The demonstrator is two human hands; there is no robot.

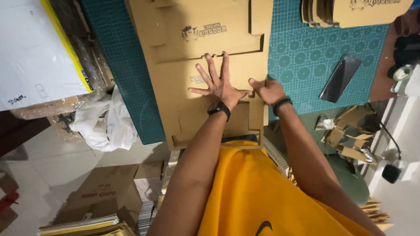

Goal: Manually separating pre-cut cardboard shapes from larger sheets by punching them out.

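A large die-cut brown cardboard sheet (175, 43) lies flat on a teal cutting mat (302, 65). My left hand (216, 83) presses flat on the sheet with its fingers spread wide; a black watch sits on that wrist. My right hand (267, 90) is closed on the sheet's right edge, pinching the cardboard near a notch; a black band circles that wrist. Both hands are close together near the sheet's lower middle.
A dark phone (340, 78) lies on the mat to the right. A stack of cut cardboard pieces (350, 11) sits at the top right. White cloth (107, 118) hangs at the left edge. A cardboard box (105, 194) and scraps (350, 135) lie below.
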